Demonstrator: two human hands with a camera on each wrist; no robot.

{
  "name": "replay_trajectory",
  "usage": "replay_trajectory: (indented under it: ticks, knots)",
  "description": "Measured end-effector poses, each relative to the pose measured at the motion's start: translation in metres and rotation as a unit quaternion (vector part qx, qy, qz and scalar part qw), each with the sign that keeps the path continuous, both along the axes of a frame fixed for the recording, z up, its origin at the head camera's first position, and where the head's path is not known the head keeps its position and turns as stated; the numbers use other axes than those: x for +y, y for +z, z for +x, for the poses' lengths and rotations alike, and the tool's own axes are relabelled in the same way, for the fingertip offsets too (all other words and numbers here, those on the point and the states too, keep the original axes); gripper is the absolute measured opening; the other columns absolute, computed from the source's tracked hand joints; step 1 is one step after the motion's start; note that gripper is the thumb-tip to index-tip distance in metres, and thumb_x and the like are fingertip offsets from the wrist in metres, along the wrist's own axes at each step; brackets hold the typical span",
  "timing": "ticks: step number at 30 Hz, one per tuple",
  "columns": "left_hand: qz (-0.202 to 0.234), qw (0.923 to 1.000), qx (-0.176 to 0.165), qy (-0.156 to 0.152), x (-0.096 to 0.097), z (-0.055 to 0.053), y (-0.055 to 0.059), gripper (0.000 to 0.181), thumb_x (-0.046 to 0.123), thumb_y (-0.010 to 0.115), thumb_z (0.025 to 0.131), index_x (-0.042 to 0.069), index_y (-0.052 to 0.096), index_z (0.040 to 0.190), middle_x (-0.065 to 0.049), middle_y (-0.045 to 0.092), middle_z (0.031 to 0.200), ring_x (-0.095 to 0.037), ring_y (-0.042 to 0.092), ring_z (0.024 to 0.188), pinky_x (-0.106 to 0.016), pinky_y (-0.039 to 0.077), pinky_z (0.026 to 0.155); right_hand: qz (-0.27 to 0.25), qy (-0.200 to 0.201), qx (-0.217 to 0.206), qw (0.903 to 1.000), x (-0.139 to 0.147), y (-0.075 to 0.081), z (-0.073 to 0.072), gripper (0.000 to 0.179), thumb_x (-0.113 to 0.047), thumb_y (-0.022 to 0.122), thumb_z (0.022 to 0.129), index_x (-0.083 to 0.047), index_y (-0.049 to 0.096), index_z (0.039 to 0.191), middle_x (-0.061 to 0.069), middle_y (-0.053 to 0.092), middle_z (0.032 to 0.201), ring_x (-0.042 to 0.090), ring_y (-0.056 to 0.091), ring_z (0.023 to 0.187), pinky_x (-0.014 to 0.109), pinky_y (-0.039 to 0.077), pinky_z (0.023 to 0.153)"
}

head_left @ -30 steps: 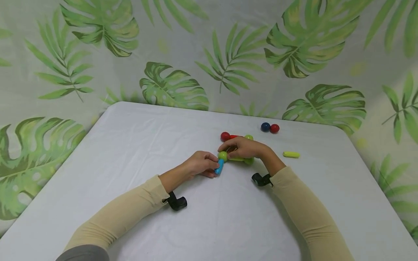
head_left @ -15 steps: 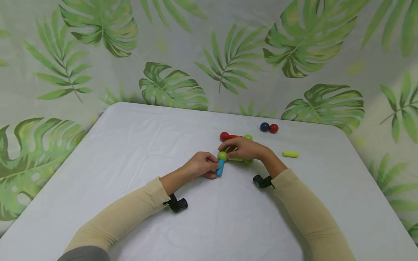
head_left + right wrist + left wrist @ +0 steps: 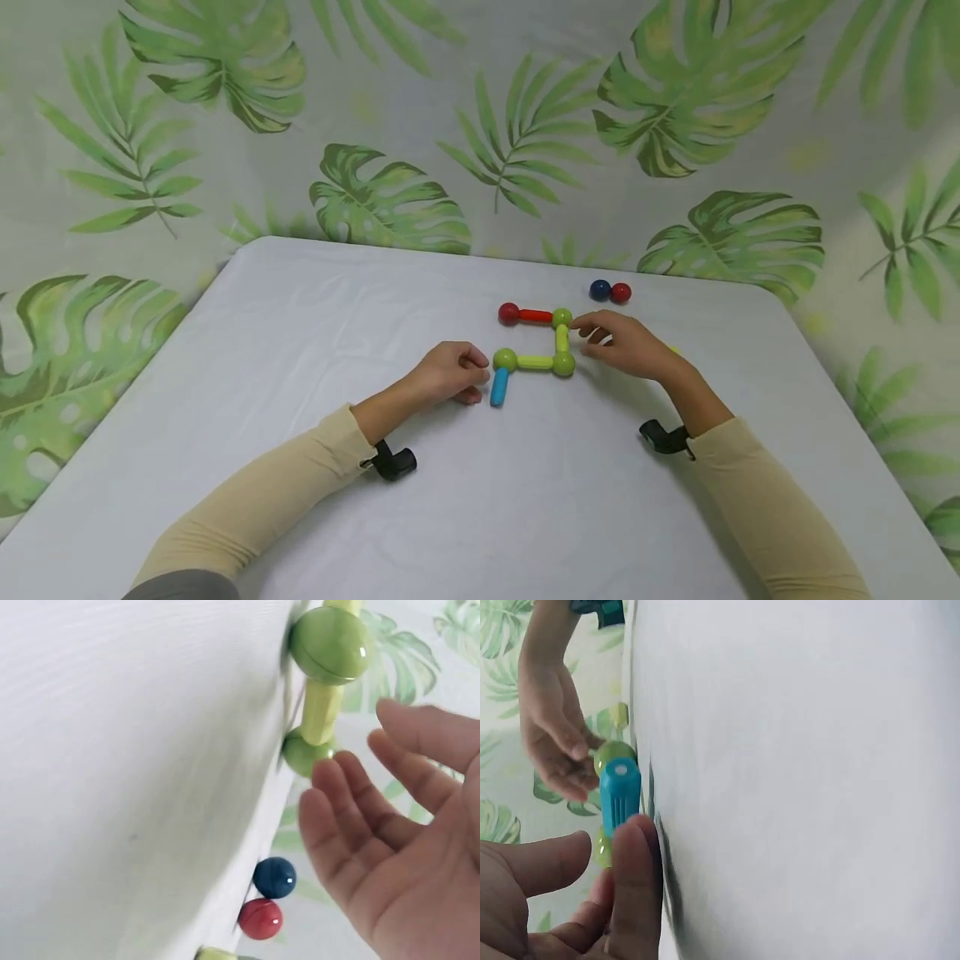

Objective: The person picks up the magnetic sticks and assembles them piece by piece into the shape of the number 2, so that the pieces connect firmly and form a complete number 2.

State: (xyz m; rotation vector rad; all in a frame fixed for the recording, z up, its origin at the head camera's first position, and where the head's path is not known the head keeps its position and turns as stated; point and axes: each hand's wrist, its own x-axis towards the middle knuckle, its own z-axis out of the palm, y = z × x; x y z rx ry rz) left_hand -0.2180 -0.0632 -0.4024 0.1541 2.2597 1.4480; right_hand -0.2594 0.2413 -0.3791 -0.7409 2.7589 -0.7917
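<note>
A chain of coloured balls and rods lies on the white table. It runs from a red ball [image 3: 508, 313] along a red rod [image 3: 536, 317] to a green ball [image 3: 562, 317], down a yellow rod [image 3: 562, 338] to a second green ball [image 3: 563, 364], then left by another yellow rod [image 3: 534, 362] to a third green ball [image 3: 506, 359]. From that one a blue rod [image 3: 499, 387] points toward the person. Beside the blue rod is my left hand [image 3: 448, 373], thumb and fingers apart. My right hand [image 3: 626, 343], fingers loosely bent, hovers right of the chain, holding nothing.
A dark blue ball [image 3: 600, 290] and a red ball [image 3: 621, 292] sit side by side near the table's back edge. A loose yellow rod [image 3: 675, 350] is mostly hidden behind the right hand. Leaf-patterned cloth [image 3: 390, 204] hangs behind the table.
My left hand has let go of the blue rod and drawn slightly left. My right hand has left the third green ball and moved right, uncovering the chain.
</note>
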Motion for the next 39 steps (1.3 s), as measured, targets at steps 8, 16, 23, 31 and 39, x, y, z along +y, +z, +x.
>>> replay_trajectory:
  ticks: [8, 16, 23, 31, 39]
  knots:
    - [-0.169, 0.9266, 0.267, -0.205, -0.004, -0.032, 0.007, 0.044, 0.007, 0.065, 0.092, 0.011, 0.059, 0.136, -0.009, 0.059, 0.137, -0.025, 0.061, 0.117, -0.038, 0.05, 0.102, 0.005, 0.032, -0.061, 0.9976, -0.001, -0.012, -0.004, 0.054, -0.017, 0.07, 0.092, -0.006, 0.05, 0.142, 0.02, 0.059, 0.132, 0.029, 0.066, 0.108, 0.043, 0.057, 0.09]
    - [-0.19, 0.8978, 0.272, -0.29, 0.001, -0.049, 0.008, 0.042, 0.002, 0.063, 0.092, 0.011, 0.063, 0.133, -0.007, 0.063, 0.135, -0.022, 0.059, 0.122, -0.038, 0.045, 0.11, 0.041, 0.009, -0.084, 0.9956, -0.016, -0.01, -0.008, 0.057, -0.025, 0.072, 0.089, -0.015, 0.052, 0.142, 0.013, 0.055, 0.14, 0.026, 0.064, 0.105, 0.037, 0.057, 0.086]
    - [-0.196, 0.8903, 0.285, -0.297, 0.0, -0.058, 0.007, 0.038, 0.008, 0.064, 0.094, 0.01, 0.064, 0.131, -0.007, 0.067, 0.128, -0.021, 0.061, 0.114, -0.036, 0.048, 0.105, 0.055, 0.013, -0.08, 0.9952, -0.019, -0.006, -0.016, 0.056, -0.026, 0.073, 0.088, -0.016, 0.054, 0.14, 0.013, 0.056, 0.14, 0.027, 0.065, 0.106, 0.037, 0.057, 0.084]
    - [-0.176, 0.8963, 0.273, -0.302, -0.004, -0.067, 0.003, 0.034, 0.009, 0.064, 0.094, 0.011, 0.065, 0.128, -0.009, 0.057, 0.141, -0.025, 0.058, 0.124, -0.039, 0.045, 0.11, 0.07, 0.005, -0.09, 0.9935, -0.02, -0.006, -0.026, 0.057, -0.03, 0.073, 0.087, -0.022, 0.054, 0.14, 0.011, 0.06, 0.134, 0.024, 0.064, 0.105, 0.037, 0.055, 0.085]
    - [-0.164, 0.911, 0.238, -0.294, -0.007, -0.071, 0.004, 0.035, 0.01, 0.063, 0.095, 0.011, 0.063, 0.13, -0.014, 0.041, 0.155, -0.029, 0.058, 0.127, -0.04, 0.046, 0.11, 0.073, -0.007, -0.098, 0.9925, -0.02, -0.008, -0.029, 0.057, -0.033, 0.073, 0.087, -0.025, 0.054, 0.14, 0.01, 0.06, 0.134, 0.024, 0.063, 0.105, 0.038, 0.055, 0.086]
